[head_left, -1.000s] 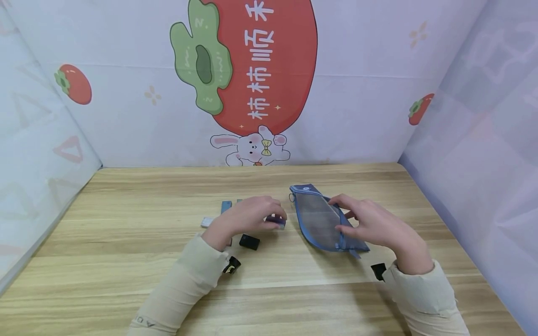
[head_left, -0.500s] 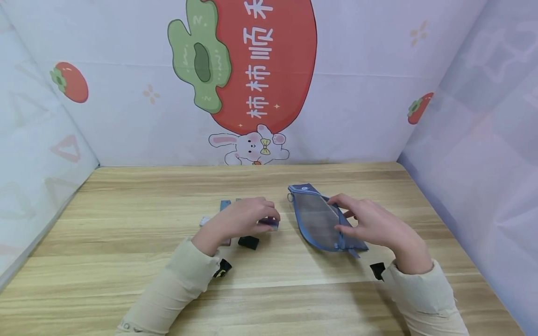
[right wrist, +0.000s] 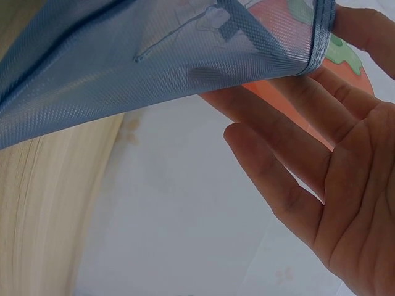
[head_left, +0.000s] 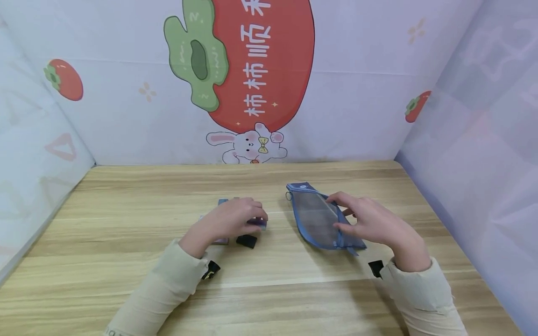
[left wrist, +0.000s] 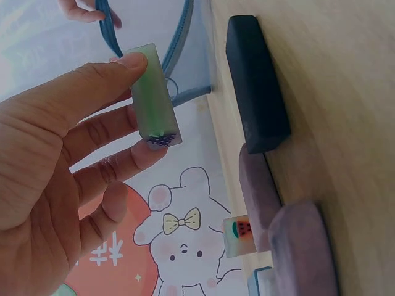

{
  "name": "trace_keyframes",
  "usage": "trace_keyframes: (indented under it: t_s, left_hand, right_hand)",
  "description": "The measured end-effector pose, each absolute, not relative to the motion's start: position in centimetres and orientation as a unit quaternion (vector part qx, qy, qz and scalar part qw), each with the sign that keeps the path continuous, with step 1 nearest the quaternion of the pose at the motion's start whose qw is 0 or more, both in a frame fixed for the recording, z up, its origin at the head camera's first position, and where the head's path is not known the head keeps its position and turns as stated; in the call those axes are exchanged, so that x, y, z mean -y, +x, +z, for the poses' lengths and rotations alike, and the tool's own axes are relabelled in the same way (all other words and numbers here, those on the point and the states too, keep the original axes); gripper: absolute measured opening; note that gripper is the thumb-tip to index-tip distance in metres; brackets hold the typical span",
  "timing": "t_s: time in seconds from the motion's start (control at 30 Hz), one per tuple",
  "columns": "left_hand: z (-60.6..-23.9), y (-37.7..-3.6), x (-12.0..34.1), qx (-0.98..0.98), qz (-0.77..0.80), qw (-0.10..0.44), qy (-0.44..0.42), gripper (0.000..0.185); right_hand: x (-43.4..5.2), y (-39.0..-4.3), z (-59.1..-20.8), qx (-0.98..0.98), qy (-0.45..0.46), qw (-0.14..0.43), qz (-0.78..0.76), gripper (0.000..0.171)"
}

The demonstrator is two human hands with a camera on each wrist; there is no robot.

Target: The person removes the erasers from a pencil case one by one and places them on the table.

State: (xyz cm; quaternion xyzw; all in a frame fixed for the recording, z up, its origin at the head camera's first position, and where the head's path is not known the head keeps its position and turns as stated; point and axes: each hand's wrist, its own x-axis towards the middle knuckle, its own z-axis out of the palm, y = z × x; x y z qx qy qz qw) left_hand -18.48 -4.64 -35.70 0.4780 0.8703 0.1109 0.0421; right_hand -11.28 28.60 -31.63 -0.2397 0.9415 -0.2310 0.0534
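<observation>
My left hand pinches a small pale-green eraser-like block, thumb on one face and fingers behind it. A dark berry print marks its lower end in the left wrist view. It hovers above the table, left of a blue mesh zipper pouch. My right hand grips the pouch's zippered right edge, thumb on the near side and fingertips partly behind the mesh. Below the left hand lies a black block. Two mauve-grey blocks and a watermelon-printed block sit close to it.
A blue block shows behind the left hand, which hides part of that group. Black wrist devices sit at both cuffs. The wooden table meets a printed backdrop at the back and sides.
My left hand has moved left with the block, away from the pouch and over the other blocks. My right hand keeps its grip on the pouch. The head view has shifted slightly.
</observation>
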Motion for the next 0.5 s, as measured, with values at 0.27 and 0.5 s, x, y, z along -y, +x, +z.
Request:
trace_keyframes:
  t_s: [0.27,0.5]
  left_hand:
    - [-35.8,-18.0,5.8,-0.869,0.114,0.039,0.479,0.018]
    - [-35.7,-17.6,6.6,-0.872,0.1,0.028,0.478,0.017]
  right_hand:
    - [-28.5,-11.4,-31.7,-0.941,-0.235,0.057,-0.236,0.046]
    - [-28.7,-11.4,-31.8,-0.941,-0.237,0.053,-0.236,0.046]
